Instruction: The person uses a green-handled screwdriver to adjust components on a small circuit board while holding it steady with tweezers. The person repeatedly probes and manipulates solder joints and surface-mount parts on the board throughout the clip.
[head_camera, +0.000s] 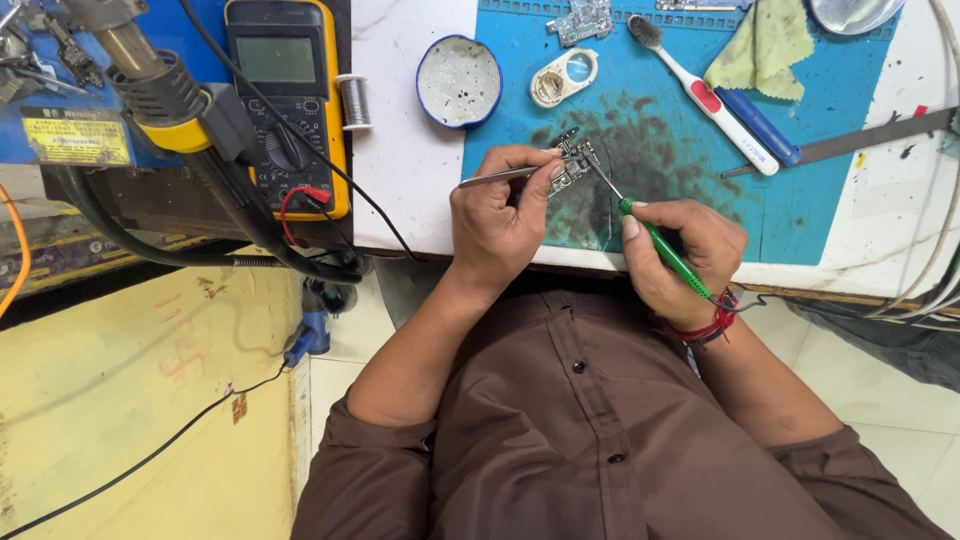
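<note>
Stained blue mat (800, 215) (white bench (410, 180))

Both hands raised at bench edge, left hand (497, 215) and right hand (683, 255) fingers curled in pinch grip.

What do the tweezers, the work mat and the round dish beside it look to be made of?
Tweezers: bare metal, going by the thin silvery shine. Work mat: probably matte silicone or rubber, blue, with dark smudges at its centre. Round dish: possibly enamelled metal or ceramic, whitish inside with a blue rim; the look leaves it open.
</note>
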